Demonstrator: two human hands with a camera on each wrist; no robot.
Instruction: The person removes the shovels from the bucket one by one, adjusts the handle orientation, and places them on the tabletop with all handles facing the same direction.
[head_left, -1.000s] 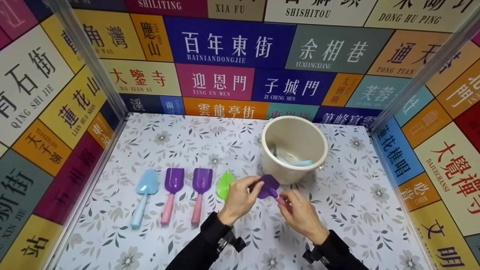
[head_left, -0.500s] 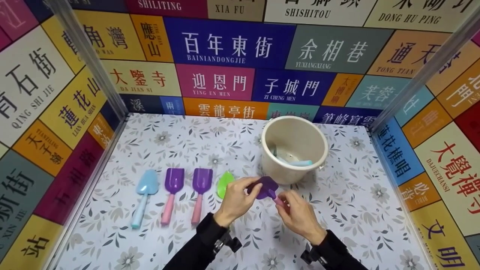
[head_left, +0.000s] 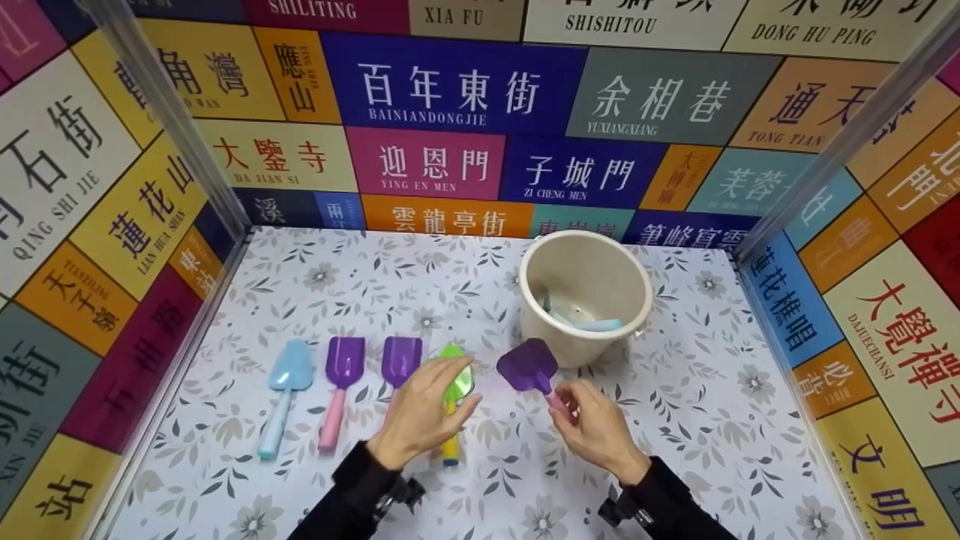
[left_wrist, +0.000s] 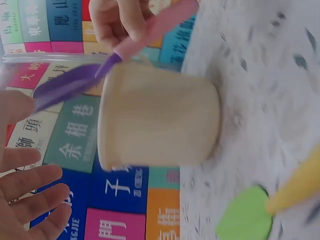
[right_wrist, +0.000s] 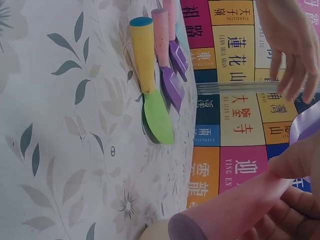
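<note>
My right hand (head_left: 600, 427) grips the pink handle of a purple toy shovel (head_left: 528, 365), held up in front of the bucket with its blade pointing up and left. In the right wrist view the pink handle (right_wrist: 235, 207) fills the foreground. My left hand (head_left: 421, 409) is open, fingers spread, over a green toy trowel (head_left: 453, 352) with a yellow handle, partly covering it. The left wrist view shows this trowel (left_wrist: 247, 212) lying on the table, apart from the fingers. A cream bucket (head_left: 547, 341) stands behind the held shovel, with a light blue handle (head_left: 600, 325) inside.
Left of my left hand, two purple shovels with pink handles lie in a row, the nearer one (head_left: 402, 356) partly hidden and the other (head_left: 346, 360) beside it. A light blue trowel (head_left: 290, 367) ends the row. Printed panels (head_left: 457, 90) wall the flowered table (head_left: 360, 285).
My left hand has let go of the purple blade and moved left over the green trowel. My right hand keeps holding the shovel, its blade now fully uncovered.
</note>
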